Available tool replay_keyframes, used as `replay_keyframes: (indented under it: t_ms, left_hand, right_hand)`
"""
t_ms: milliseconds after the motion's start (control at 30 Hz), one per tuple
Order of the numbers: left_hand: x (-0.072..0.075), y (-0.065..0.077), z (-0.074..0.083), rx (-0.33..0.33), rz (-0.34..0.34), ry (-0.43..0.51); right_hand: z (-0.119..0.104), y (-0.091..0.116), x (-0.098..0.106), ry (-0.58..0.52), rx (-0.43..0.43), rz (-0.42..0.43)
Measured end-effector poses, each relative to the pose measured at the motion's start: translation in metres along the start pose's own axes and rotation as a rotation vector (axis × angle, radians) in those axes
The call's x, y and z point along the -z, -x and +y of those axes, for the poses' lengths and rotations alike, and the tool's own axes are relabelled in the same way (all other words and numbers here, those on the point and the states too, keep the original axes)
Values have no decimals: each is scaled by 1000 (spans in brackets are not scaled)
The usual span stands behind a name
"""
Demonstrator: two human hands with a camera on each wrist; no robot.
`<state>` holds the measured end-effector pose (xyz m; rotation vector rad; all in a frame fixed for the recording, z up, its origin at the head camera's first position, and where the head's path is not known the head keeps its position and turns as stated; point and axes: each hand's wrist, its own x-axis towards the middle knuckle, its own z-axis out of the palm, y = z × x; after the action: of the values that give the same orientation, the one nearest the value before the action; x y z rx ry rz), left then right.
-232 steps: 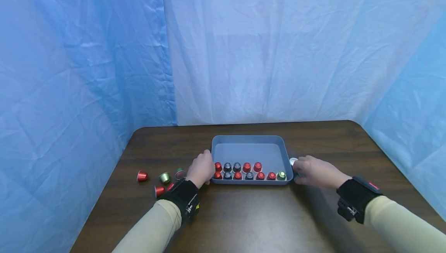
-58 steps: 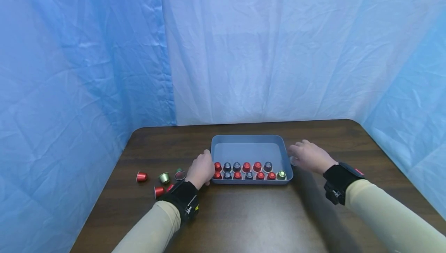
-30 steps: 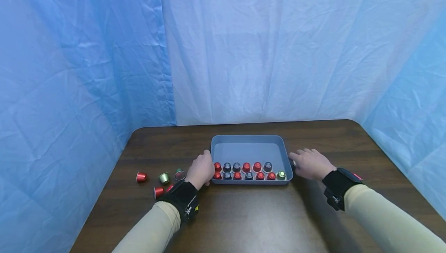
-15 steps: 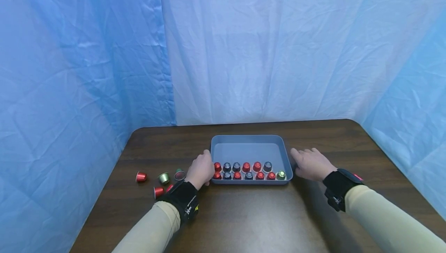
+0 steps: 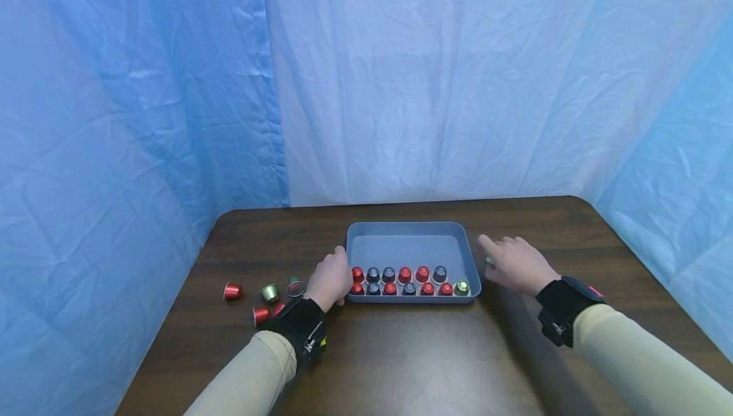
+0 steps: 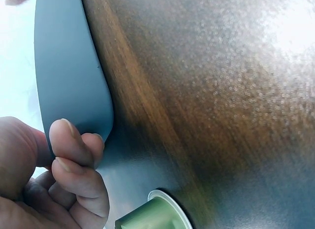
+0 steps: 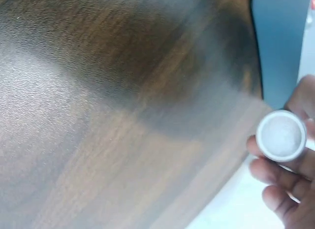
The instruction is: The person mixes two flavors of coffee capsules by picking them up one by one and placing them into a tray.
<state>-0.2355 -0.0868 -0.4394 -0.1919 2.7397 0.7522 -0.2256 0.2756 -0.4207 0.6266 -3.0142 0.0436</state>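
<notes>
My left hand point(image 5: 330, 279) grips the left wall of a blue-grey tray point(image 5: 409, 229), its fingers curled at the front corner in the left wrist view. Beyond the tray's right wall, my right hand point(image 5: 518, 264) holds a coffee capsule point(image 7: 281, 136) over the table. The capsule's pale foil lid faces the wrist camera, and a greenish bit shows by the thumb in the head view. Inside the tray, red, dark blue and green capsules stand lid down in two rows along the front. The front row ends in a green capsule point(image 5: 462, 288); the back row ends in a dark capsule point(image 5: 439, 274).
Left of the tray lie loose capsules on the brown table point(image 5: 401, 352): a red capsule point(image 5: 232, 291), a green capsule point(image 5: 270, 293), a dark green capsule point(image 5: 296, 287) and another red capsule point(image 5: 260, 316). Blue and white cloth point(image 5: 424, 85) hangs behind the table.
A dark capsule now stands at the right of the back row, absent in the oldest frame. Over the last second my right hand has shifted slightly away from the tray. The left hand stays put.
</notes>
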Motion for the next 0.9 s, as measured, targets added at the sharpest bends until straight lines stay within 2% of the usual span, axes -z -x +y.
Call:
replay_keyframes:
  t_ms: [200,333,467,633,900]
  left_hand:
    - [0,0,-1,-4,0,-5]
    - [1,0,-1,-8,5,-18]
    - [1,0,0,-1,5,-17]
    - [0,1,1,-5,8,-23]
    - [1,2,1,-5,2,-6]
  right_hand:
    - [1,1,9,24,99,155]
    - [-2,-2,16,-45,154,222]
    - [-7,-4,21,-135,184,207]
    - [-14,-3,27,-180,222,179]
    - [-21,-5,31,-285,158,85]
